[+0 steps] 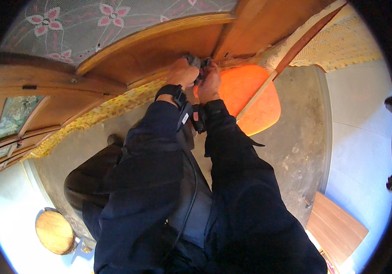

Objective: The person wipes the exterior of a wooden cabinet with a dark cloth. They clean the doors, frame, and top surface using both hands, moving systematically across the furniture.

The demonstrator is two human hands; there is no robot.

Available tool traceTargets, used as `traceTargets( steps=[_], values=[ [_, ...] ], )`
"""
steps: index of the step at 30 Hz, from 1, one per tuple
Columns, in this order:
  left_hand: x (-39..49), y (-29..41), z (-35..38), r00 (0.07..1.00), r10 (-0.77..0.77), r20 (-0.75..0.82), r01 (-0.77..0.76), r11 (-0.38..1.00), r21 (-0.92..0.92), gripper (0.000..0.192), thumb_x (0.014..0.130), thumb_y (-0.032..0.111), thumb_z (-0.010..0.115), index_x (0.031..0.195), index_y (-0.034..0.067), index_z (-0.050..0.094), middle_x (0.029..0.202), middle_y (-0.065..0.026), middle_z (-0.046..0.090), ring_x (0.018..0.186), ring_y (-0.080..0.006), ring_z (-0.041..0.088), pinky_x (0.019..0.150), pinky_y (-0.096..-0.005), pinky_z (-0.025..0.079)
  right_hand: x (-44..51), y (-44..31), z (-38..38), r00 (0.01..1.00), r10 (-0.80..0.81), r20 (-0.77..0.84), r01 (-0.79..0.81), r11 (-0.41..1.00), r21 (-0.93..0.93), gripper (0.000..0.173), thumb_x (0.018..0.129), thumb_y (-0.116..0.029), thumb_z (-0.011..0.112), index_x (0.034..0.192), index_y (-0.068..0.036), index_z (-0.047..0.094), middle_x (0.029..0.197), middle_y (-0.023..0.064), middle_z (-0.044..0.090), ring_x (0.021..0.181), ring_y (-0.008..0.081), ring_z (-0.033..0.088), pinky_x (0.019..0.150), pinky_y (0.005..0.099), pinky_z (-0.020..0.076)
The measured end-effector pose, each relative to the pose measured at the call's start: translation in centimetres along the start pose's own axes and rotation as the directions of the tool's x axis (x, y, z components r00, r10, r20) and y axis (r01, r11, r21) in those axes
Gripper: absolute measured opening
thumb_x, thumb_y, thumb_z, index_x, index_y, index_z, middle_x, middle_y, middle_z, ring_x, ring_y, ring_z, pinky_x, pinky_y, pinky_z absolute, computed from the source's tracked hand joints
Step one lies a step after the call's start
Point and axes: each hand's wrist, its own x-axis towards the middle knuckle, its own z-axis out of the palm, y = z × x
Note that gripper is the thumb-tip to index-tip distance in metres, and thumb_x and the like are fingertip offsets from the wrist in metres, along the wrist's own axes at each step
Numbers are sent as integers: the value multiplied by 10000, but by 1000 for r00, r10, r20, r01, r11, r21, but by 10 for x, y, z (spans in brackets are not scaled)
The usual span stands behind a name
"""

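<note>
Both my hands are close together in front of the wooden panel (161,49) of a piece of furniture. Between them is a crumpled dark grey cloth (194,61), bunched up against the panel's lower edge. My left hand (182,72) has its fingers closed on the cloth, and a black strap circles that wrist. My right hand (210,80) pinches the darker part of the same cloth from the other side. Just right of my right hand is an orange plastic seat (254,99), with a thin wooden strip (256,97) slanting across it.
A lace cover with pink flowers (113,17) lies over the furniture top. Yellow patterned fabric (110,111) hangs below the wooden frame. A round wooden stool (54,233) stands at lower left, a brown wooden board or tabletop (336,226) at lower right. A black cable (192,191) runs down my front.
</note>
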Motion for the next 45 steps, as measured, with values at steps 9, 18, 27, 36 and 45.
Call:
traceTargets(
  steps=[9,18,27,36,45],
  values=[
    [10,7,7,993,118,-12,-102,900,424,332,768,129,567,1066,24,667,1030,-183,695,922,-311,699,687,-433,588,-6,-19,8,999,26,38,-22,995,-94,169,882,-138,499,1009,-136,610,749,-47,510,641,87,455,539,237,328],
    [8,-1,9,988,153,0,-153,987,55,298,780,117,560,1038,-12,636,995,-204,666,933,-337,665,750,-403,580,-5,-47,16,939,291,181,-315,941,122,191,898,-241,550,982,-97,644,926,60,663,919,245,606,849,366,476],
    [-22,24,2,971,158,181,-85,930,-358,321,893,143,590,1201,52,587,1150,-104,616,1030,-229,624,769,-383,602,-32,-74,29,938,-2,347,-59,984,166,292,936,-198,505,1158,-33,597,1117,82,642,1042,234,593,945,363,462],
    [-84,89,-15,860,472,195,-204,667,-716,348,951,96,552,1296,62,526,1173,-71,617,1033,-195,627,823,-344,578,-92,-185,87,716,-543,438,639,763,-100,366,932,-147,549,1238,49,593,1266,138,606,1184,243,558,1044,342,405],
    [-106,106,-25,861,503,75,-326,660,-677,295,965,124,534,1251,56,543,1156,-48,613,1035,-174,610,854,-357,564,-82,-209,126,136,-649,749,914,-210,-348,452,937,-139,500,1353,36,480,1444,249,432,1328,391,430,1121,415,315]
  ],
)
